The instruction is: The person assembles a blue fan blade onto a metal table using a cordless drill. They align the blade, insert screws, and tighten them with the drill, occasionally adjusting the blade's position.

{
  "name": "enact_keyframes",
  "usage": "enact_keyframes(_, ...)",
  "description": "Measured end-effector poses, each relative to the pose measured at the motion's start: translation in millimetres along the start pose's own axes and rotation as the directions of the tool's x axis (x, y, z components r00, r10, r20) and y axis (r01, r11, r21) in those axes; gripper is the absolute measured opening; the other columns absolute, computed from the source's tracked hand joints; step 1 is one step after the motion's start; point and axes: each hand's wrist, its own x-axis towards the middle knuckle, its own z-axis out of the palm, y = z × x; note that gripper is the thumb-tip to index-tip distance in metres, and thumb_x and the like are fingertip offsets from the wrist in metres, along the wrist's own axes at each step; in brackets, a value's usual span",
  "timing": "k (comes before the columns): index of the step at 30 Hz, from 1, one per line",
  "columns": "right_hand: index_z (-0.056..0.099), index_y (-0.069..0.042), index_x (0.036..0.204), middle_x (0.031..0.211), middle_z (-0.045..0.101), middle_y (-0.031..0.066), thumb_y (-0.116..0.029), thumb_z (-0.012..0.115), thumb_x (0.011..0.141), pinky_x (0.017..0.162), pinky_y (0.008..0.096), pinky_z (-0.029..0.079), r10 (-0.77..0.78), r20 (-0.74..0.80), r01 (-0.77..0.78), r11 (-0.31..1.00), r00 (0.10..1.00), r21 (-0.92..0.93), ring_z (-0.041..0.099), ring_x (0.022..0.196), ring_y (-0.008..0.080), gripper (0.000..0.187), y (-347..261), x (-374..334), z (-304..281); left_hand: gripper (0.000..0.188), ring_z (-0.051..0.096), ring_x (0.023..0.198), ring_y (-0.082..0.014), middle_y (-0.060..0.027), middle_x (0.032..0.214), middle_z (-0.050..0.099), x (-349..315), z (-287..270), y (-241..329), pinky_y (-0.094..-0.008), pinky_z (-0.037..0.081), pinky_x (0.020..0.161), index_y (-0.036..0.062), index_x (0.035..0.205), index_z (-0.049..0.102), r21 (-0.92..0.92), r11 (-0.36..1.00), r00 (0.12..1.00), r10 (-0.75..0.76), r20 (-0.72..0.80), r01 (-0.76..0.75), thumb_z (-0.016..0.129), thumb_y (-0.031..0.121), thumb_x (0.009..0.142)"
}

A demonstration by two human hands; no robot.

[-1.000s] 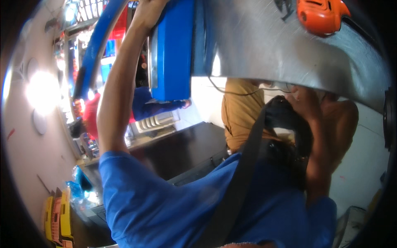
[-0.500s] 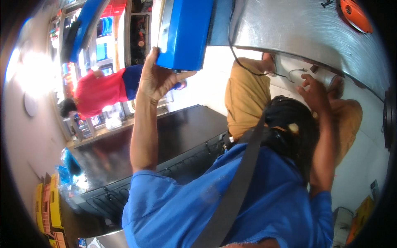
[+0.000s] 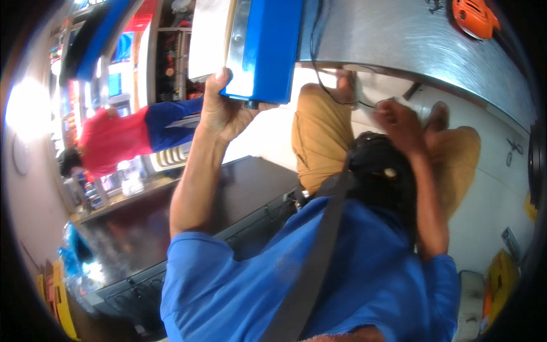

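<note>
My left hand grips the near end of a blue box-shaped device with a bright silver side. The thumb lies on its edge, the other fingers are partly hidden beneath it, and a small dark knob or foot shows by the palm. A thin black cable hangs down over the steel table's edge and runs to my right hand. That hand is closed, its fingertips curled at the cable's lower part; the exact contact is small and blurred.
The brushed steel table carries an orange tool at far right. Scissors lie on the pale floor. To the left stand a dark-topped cabinet and a person in a red shirt. Yellow crates sit low right.
My right hand has moved left and closed from spread fingers at the cable. The blue device stays in my left hand. The whole view has shifted slightly, and the person has moved a little.
</note>
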Motion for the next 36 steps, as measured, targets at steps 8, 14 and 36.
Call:
enact_keyframes(8,0.064,0.016,0.11,0.085,0.072,0.0178,-0.073,0.077,0.076,0.07,0.0277,0.057,-0.144,-0.066,0.158,0.862,0.987,0.482,0.07,0.076,0.0199,0.096,-192.3,2.1,17.7,0.079,0.071,0.092,-0.0275,-0.0212,0.112,0.066,17.7,35.3,2.2,-0.0394,0.064,0.074,-0.0065,0.132,0.051,0.127,0.992,0.984,-0.002,0.179,-0.02,0.07,0.058,0.091)
enact_keyframes(14,0.07,0.005,0.087,0.07,0.066,0.0113,-0.071,0.076,0.08,0.051,0.0298,0.055,-0.028,-0.222,0.138,0.857,0.975,0.496,0.064,0.056,0.0157,0.077,-220.5,2.7,37.2,0.089,0.067,0.1,-0.0247,-0.0164,0.103,0.066,23.6,44.5,-4.4,-0.0354,0.055,0.068,-0.0031,0.129,0.057,0.244,0.962,0.98,0.082,0.18,-0.125,0.071,0.071,0.083)
enact_keyframes(36,0.044,-0.018,0.151,0.157,0.041,0.0105,-0.015,0.09,0.063,0.124,0.0497,0.033,-0.874,0.261,0.673,0.098,0.411,-0.733,0.037,0.148,0.0355,0.099,-208.0,32.9,-7.0,0.072,0.06,0.088,-0.017,-0.013,0.105,0.064,28.3,27.6,-25.3,-0.0358,0.052,0.077,0.0006,0.132,0.056,0.181,0.979,0.962,0.043,0.268,-0.094,0.051,0.066,0.102)
